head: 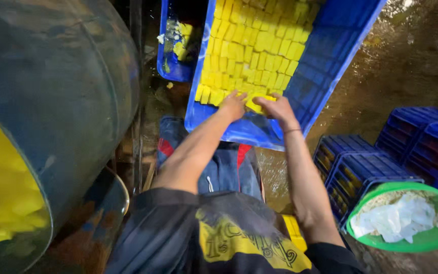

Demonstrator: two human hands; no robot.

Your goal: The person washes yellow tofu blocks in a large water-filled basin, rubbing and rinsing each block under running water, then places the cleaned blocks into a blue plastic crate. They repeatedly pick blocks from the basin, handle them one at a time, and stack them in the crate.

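Yellow blocks (252,50) under both hands' fingers (239,96); fingers spread flat, gripping nothing; blue crate (325,56).

Top: dark short-sleeved shirt (214,233) with a yellow printed design on the chest.
Legs: blue trousers (224,167) with red and white trim, just beyond the shirt.
Wrist: thin band (292,131) beside the right hand (275,107).
Arms: bare below the sleeves.

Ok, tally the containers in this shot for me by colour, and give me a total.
Blue crates: 5 in all, namely the big tray of yellow blocks, a small crate beside it with a few scraps, and 3 upturned empties by the right arm.
Green basins: 1.
Dark drums: 1.
Total: 7 containers.
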